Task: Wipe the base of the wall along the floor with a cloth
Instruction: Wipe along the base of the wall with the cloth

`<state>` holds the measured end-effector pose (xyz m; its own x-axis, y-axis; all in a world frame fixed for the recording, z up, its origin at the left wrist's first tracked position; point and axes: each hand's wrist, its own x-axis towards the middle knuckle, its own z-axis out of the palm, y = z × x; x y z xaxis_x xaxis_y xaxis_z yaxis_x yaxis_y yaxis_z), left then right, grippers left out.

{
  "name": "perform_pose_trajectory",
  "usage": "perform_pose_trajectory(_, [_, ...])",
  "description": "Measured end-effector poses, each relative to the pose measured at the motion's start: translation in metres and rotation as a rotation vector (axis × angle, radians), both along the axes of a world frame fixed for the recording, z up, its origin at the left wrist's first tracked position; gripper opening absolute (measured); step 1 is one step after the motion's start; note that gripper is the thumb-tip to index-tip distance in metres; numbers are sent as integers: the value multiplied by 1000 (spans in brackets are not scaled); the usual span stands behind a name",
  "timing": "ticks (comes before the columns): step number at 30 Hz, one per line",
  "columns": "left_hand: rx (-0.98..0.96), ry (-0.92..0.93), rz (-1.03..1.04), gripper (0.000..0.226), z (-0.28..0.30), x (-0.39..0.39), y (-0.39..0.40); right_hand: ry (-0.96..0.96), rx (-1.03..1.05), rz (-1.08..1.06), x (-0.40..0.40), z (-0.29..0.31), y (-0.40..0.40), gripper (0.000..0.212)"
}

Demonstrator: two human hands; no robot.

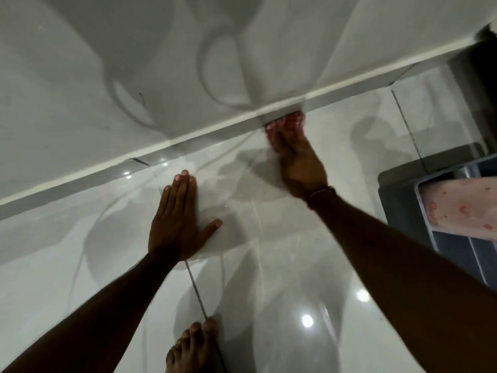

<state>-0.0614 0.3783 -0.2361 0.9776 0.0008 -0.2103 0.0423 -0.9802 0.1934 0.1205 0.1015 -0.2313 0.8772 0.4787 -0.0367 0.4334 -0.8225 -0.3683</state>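
Observation:
The base of the wall [188, 145] is a grey strip under a white ledge, running diagonally from lower left to upper right where the wall meets the glossy floor. My right hand [298, 162] presses a red-and-white patterned cloth [287, 122] against that strip; the hand and cloth are blurred. My left hand [180, 219] lies flat on the floor tile with fingers spread, holding nothing, a little short of the strip.
A dark tray or bin [441, 211] with a pink patterned cloth [462, 208] in it stands at the right. A dark object [476, 65] stands against the wall at the upper right. My bare foot [193, 345] rests on the white tiled floor [269, 265] at the bottom.

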Motion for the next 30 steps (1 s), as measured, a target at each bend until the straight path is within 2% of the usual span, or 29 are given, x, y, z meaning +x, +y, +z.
perform_pose_trajectory(7, [18, -3, 9, 112, -1, 2, -1, 99, -106, -275, 80, 8, -112, 67])
perform_pose_trajectory(15, [23, 7, 27, 112, 1, 1, 0, 130, -106, -449, 103, 12, -125, 71])
perform_pose_trajectory(19, [1, 32, 22, 112, 2, 1, 1, 154, -135, -476, 90, 11, -95, 74])
perform_pose_trajectory(22, [0, 45, 26, 115, 4, 1, 1, 41, -71, -397, 52, 6, -51, 66])
perform_pose_trajectory(26, [-25, 69, 149, 128, 7, 2, 1, -64, 126, -328, -2, -5, 30, 54])
perform_pose_trajectory(30, [-58, 55, 184, 135, 8, 1, 6, 56, 169, -296, -57, 10, 116, 62])
